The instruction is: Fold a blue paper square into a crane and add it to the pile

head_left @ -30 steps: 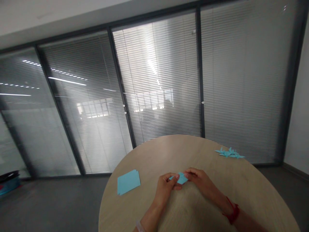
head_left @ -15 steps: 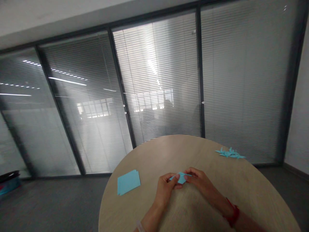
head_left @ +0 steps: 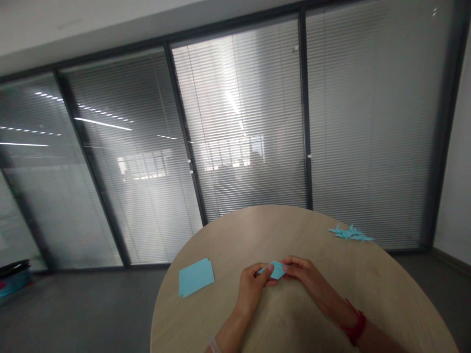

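Observation:
Between my two hands is a small folded piece of light-blue paper (head_left: 277, 270), just above the near middle of the table. My left hand (head_left: 253, 284) pinches its left side, thumb on top and fingers beneath. On the right side, the fingertips of my right hand (head_left: 302, 273) close on the paper's edge; a red band circles that wrist. To the left lies a stack of light-blue paper sheets (head_left: 196, 277), slightly uneven at the corners. A heap of folded light-blue paper pieces with pointed tips (head_left: 351, 233) rests near the table's far right edge.
The round wooden table (head_left: 265, 225) fills the lower middle, its curved edge near the glass wall. Blinds (head_left: 243, 117) hang behind the dark-framed panes. A dark-rimmed bin or bag (head_left: 14, 277) stands on the floor at far left.
My right fingers have shifted slightly along the folded paper, and its thin right-hand point no longer shows. My left hand keeps its grip.

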`<state>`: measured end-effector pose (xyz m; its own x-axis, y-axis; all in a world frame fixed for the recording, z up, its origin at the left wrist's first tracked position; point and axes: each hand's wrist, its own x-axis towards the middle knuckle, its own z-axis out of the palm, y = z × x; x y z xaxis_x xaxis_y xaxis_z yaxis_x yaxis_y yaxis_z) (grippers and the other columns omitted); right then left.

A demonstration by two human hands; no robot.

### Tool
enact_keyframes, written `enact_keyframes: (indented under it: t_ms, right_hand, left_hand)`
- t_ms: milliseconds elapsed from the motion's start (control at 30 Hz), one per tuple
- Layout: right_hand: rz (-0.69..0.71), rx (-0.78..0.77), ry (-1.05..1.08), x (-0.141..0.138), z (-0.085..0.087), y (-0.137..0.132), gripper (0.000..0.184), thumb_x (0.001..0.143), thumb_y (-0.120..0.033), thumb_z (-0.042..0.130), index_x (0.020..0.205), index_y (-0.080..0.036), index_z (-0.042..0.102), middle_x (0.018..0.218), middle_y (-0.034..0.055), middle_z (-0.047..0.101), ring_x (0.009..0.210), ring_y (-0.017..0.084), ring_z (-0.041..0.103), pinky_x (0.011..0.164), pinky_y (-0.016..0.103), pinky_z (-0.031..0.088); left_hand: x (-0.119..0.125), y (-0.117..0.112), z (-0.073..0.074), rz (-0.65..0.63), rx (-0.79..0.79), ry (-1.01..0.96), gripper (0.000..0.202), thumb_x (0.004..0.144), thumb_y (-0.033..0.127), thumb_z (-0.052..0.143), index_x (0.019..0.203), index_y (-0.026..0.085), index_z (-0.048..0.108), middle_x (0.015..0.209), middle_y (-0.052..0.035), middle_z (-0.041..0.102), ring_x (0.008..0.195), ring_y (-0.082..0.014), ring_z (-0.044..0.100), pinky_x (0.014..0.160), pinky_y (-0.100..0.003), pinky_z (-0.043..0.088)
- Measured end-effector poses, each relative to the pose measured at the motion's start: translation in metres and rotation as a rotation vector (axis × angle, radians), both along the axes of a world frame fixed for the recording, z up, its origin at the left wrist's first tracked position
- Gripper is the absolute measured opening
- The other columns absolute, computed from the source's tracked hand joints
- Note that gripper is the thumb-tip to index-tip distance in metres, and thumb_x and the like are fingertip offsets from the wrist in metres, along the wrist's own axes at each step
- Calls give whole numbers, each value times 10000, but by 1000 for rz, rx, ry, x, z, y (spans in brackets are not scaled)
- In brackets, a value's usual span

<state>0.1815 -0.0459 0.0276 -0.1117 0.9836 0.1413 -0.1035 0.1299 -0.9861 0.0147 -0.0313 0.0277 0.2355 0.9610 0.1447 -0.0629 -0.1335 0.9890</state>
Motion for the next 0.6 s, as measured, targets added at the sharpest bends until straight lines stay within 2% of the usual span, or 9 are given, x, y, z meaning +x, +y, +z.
enact_keyframes:
  t_ms: [200, 367, 600]
  right_hand:
    - [14, 40, -82, 2, -2, 2, 288, 655, -445, 659, 791, -192, 673, 762, 34, 692, 758, 220, 642, 737, 323, 487]
    - [-45, 126, -195, 4, -7, 7, 362, 651, -496, 676, 765, -152, 661, 736, 52, 685, 744, 227, 627, 695, 314, 467]
    - [-42, 156, -220, 6, -7, 6, 360, 679, -487, 662, 763, -137, 670, 727, 51, 679, 717, 210, 612, 679, 297, 445]
  left_hand:
    - [0, 2, -3, 11, 20, 42, 435, 646, 512, 716, 793, 104, 753, 698, -70, 714, 642, -193, 642, 644, -281, 522]
    - [0, 2, -7, -11, 57, 84, 426, 672, 503, 700, 800, 100, 748, 725, -81, 722, 651, -200, 649, 636, -278, 516]
    - [-1, 2, -6, -6, 97, 152, 411, 705, 499, 669, 792, 105, 747, 699, -70, 715, 613, -186, 641, 603, -260, 495]
